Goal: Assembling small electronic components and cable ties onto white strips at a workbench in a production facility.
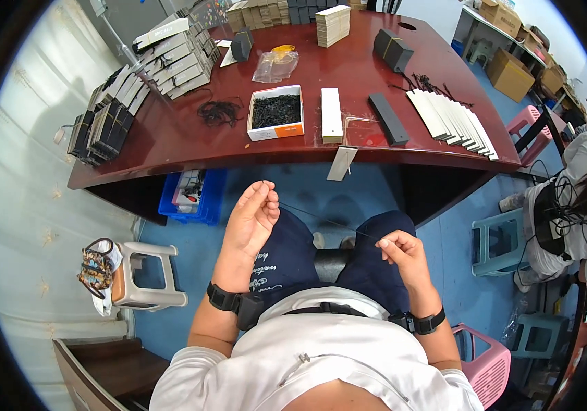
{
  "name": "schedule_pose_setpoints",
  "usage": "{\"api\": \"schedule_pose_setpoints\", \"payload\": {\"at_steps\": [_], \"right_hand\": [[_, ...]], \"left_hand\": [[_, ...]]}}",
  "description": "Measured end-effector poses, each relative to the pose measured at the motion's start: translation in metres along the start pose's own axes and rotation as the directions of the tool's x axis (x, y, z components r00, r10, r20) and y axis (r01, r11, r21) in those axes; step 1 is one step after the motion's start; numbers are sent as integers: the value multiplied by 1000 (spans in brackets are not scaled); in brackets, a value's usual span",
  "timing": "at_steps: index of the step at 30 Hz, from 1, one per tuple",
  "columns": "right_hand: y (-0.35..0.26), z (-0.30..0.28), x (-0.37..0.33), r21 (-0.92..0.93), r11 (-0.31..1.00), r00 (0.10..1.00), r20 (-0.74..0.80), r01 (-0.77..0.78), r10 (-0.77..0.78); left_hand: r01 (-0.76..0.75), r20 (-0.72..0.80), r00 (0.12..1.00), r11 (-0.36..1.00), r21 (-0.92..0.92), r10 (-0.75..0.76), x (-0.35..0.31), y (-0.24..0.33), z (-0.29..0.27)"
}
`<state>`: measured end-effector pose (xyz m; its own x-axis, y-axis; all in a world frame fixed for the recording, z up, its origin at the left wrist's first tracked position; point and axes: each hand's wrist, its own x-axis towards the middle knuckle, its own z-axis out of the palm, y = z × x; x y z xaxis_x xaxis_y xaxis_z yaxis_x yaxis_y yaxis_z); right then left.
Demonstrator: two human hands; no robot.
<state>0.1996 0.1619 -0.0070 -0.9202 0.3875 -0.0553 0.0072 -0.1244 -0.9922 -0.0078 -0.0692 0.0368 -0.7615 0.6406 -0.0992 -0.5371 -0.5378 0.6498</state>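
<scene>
A thin black cord point(327, 220) stretches above my lap, its ends pinched in my two hands. My left hand point(255, 214) is raised higher, near the table's front edge, with thumb and fingertips pressed together. Lower down and closer to my body, my right hand point(403, 255) closes its thumb and fingers on the cord's other end. Ahead of them, a small pale card point(341, 164) hangs at the table edge by a bent wire. Behind it lie a white narrow stack of cards point(331, 109) and an open box point(276, 133) full of short black cords.
The dark red table point(190, 147) also bears a dark grey bar point(388, 120), fanned white strips point(447, 120), a black cord tangle point(219, 111) and piled bundles point(180, 61). A blue crate point(214, 198) sits underneath. Stools point(149, 274) stand around; another person point(574, 198) sits at right.
</scene>
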Motion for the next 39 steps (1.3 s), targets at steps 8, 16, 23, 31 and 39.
{"api": "schedule_pose_setpoints", "payload": {"at_steps": [8, 16, 23, 31, 39], "right_hand": [[2, -7, 2, 199, 980, 992, -125, 13, 13], [-29, 11, 24, 602, 798, 994, 80, 16, -79], [-36, 54, 33, 457, 888, 970, 235, -52, -64], [-33, 58, 31, 432, 902, 966, 234, -2, -110], [-32, 60, 31, 389, 921, 975, 215, -32, -57]], "left_hand": [[-73, -63, 995, 997, 5, 73, -3, 10, -10], [7, 68, 997, 876, 483, -46, -11, -17, 12], [21, 154, 978, 810, 586, -137, -14, -57, 41], [57, 234, 962, 937, 344, -144, -13, -71, 45], [75, 234, 957, 928, 366, -170, -13, -74, 38]]}}
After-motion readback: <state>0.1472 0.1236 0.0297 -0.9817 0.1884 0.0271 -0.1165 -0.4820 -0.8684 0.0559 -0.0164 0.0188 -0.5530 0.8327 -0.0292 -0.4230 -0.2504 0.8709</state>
